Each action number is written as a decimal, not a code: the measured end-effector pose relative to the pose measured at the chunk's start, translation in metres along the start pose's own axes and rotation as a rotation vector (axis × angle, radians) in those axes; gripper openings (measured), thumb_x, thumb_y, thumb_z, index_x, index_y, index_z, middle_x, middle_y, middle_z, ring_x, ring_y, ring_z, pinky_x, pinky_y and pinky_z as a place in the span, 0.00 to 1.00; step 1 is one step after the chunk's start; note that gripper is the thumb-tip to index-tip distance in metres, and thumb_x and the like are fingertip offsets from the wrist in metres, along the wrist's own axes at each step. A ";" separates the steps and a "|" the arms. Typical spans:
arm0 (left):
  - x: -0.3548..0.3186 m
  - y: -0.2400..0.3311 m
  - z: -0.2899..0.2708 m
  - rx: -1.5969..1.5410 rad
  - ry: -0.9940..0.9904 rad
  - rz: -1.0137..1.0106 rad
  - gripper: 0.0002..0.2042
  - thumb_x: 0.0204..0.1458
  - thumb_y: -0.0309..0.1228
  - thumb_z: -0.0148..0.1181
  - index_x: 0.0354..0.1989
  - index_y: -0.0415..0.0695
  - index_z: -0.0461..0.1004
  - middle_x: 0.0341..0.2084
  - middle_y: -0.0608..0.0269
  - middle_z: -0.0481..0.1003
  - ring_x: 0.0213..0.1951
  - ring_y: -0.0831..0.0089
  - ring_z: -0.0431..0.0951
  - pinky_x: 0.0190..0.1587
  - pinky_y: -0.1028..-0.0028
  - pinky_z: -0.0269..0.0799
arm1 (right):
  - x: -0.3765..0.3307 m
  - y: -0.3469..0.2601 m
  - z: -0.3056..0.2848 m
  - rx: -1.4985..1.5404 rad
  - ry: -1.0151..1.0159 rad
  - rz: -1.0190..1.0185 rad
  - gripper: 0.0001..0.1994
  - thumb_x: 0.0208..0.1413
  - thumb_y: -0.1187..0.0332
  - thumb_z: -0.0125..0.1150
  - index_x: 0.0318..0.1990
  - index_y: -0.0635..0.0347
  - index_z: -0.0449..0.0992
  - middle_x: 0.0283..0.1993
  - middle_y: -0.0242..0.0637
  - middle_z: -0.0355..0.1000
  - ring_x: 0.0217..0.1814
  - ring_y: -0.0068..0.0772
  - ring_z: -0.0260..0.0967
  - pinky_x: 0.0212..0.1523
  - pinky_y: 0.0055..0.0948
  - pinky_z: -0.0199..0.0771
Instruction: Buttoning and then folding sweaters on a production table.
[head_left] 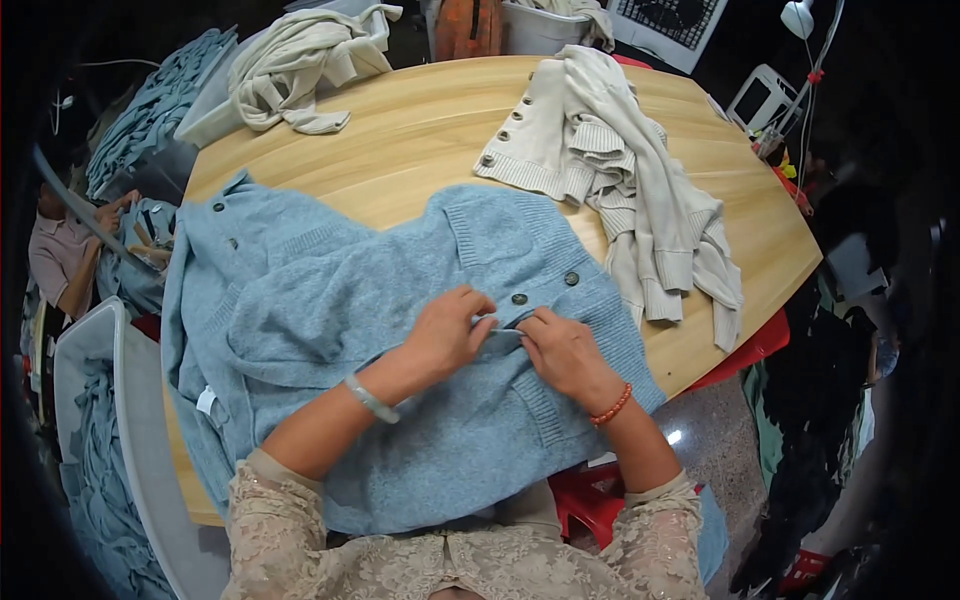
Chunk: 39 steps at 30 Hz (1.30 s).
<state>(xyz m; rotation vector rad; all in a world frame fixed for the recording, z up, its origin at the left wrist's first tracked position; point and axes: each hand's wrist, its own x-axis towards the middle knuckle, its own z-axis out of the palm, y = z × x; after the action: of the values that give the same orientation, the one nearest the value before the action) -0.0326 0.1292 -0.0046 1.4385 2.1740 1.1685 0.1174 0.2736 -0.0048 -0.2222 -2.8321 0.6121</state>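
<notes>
A light blue knitted cardigan [400, 260] with dark buttons and ribbed pockets lies spread on the table in front of me. Both hands meet over its button front. My left hand [445, 330], a pale bangle at its wrist, is closed in a pinch around a thin pale strip [500, 331]; whether that is yarn or a slim tool I cannot tell. Pressed together at the strip's other end, the fingers of my right hand [565, 350] pinch the cardigan's front just below a dark button [519, 299]. Red beads circle that wrist.
Cream buttoned knitwear [640, 190] lies at the table's [385, 100] right, and another cream knit [305, 70] hangs over a bin at the back left. A grey bin [130, 400] of blue knits stands at the left, near another person [68, 250]. A red stool [590, 495] is below.
</notes>
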 end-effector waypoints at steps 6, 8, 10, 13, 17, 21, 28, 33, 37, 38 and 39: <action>0.045 -0.028 0.041 0.148 -0.079 -0.021 0.08 0.46 0.29 0.59 0.33 0.39 0.79 0.34 0.48 0.77 0.38 0.51 0.76 0.42 0.61 0.72 | 0.005 0.001 0.005 -0.128 0.006 0.018 0.05 0.51 0.72 0.59 0.36 0.59 0.74 0.35 0.41 0.68 0.34 0.49 0.72 0.33 0.41 0.73; 0.051 -0.031 0.044 0.068 -0.217 -0.088 0.07 0.42 0.25 0.59 0.30 0.40 0.79 0.30 0.50 0.78 0.35 0.53 0.79 0.39 0.62 0.74 | 0.003 0.007 0.004 -0.010 0.099 -0.048 0.06 0.48 0.75 0.60 0.35 0.60 0.75 0.32 0.42 0.68 0.33 0.49 0.70 0.32 0.40 0.71; 0.049 -0.029 0.050 0.145 -0.190 -0.052 0.06 0.41 0.25 0.60 0.30 0.41 0.77 0.32 0.48 0.77 0.39 0.49 0.76 0.42 0.58 0.73 | 0.002 0.011 0.006 0.116 0.169 -0.061 0.07 0.46 0.79 0.60 0.35 0.61 0.77 0.28 0.43 0.68 0.30 0.48 0.69 0.30 0.39 0.69; 0.051 -0.021 0.067 0.165 -0.095 -0.049 0.08 0.42 0.25 0.59 0.33 0.37 0.73 0.36 0.41 0.73 0.39 0.45 0.74 0.41 0.54 0.70 | 0.001 0.015 0.000 0.140 0.184 -0.080 0.08 0.44 0.80 0.61 0.34 0.63 0.77 0.28 0.44 0.71 0.27 0.46 0.70 0.28 0.36 0.69; 0.051 -0.018 0.045 0.083 -0.155 0.085 0.07 0.40 0.27 0.63 0.25 0.38 0.73 0.26 0.44 0.75 0.35 0.46 0.75 0.35 0.55 0.69 | 0.005 0.008 0.002 0.254 0.159 -0.072 0.08 0.44 0.82 0.59 0.34 0.66 0.76 0.28 0.45 0.70 0.27 0.45 0.70 0.28 0.35 0.68; 0.053 -0.029 0.042 0.002 -0.133 0.125 0.05 0.39 0.26 0.63 0.22 0.37 0.74 0.21 0.49 0.77 0.27 0.52 0.77 0.29 0.60 0.70 | 0.000 0.002 -0.001 0.190 0.117 -0.094 0.08 0.44 0.82 0.56 0.34 0.63 0.75 0.29 0.44 0.69 0.31 0.49 0.69 0.32 0.41 0.68; 0.041 -0.010 0.031 -0.725 -0.292 -0.337 0.08 0.47 0.28 0.64 0.18 0.40 0.76 0.14 0.70 0.72 0.16 0.84 0.66 0.17 0.80 0.58 | -0.003 -0.009 0.004 -0.082 0.158 -0.039 0.09 0.43 0.80 0.58 0.35 0.62 0.72 0.33 0.43 0.70 0.35 0.48 0.70 0.34 0.42 0.69; 0.040 -0.022 0.031 -0.811 -0.328 -0.353 0.08 0.48 0.28 0.63 0.19 0.40 0.76 0.14 0.70 0.71 0.16 0.84 0.65 0.17 0.80 0.58 | -0.002 -0.008 0.016 0.040 0.343 -0.037 0.14 0.43 0.79 0.59 0.40 0.65 0.70 0.30 0.47 0.69 0.32 0.53 0.69 0.33 0.44 0.68; 0.034 -0.023 0.038 -0.527 -0.234 -0.059 0.10 0.45 0.30 0.65 0.22 0.34 0.77 0.17 0.63 0.76 0.21 0.79 0.72 0.23 0.74 0.66 | -0.008 -0.005 0.011 -0.045 0.218 -0.103 0.13 0.45 0.77 0.58 0.41 0.65 0.71 0.30 0.47 0.68 0.31 0.53 0.67 0.32 0.43 0.66; 0.033 -0.023 0.037 -0.563 -0.333 -0.077 0.12 0.43 0.32 0.66 0.28 0.33 0.77 0.22 0.59 0.79 0.25 0.75 0.75 0.28 0.72 0.70 | -0.007 -0.003 0.009 -0.043 0.222 -0.106 0.13 0.45 0.77 0.58 0.41 0.65 0.71 0.30 0.47 0.68 0.31 0.53 0.67 0.32 0.43 0.66; 0.030 -0.022 0.036 -0.560 -0.331 -0.078 0.12 0.43 0.32 0.66 0.28 0.33 0.77 0.22 0.59 0.79 0.25 0.75 0.75 0.28 0.72 0.70 | -0.007 -0.002 0.006 0.052 0.199 -0.099 0.12 0.45 0.77 0.58 0.40 0.66 0.71 0.30 0.47 0.68 0.31 0.52 0.67 0.31 0.43 0.66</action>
<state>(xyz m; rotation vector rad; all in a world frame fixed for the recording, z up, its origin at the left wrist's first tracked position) -0.0387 0.1680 -0.0381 1.1830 1.5064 1.2696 0.1227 0.2683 -0.0110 -0.1250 -2.6158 0.6057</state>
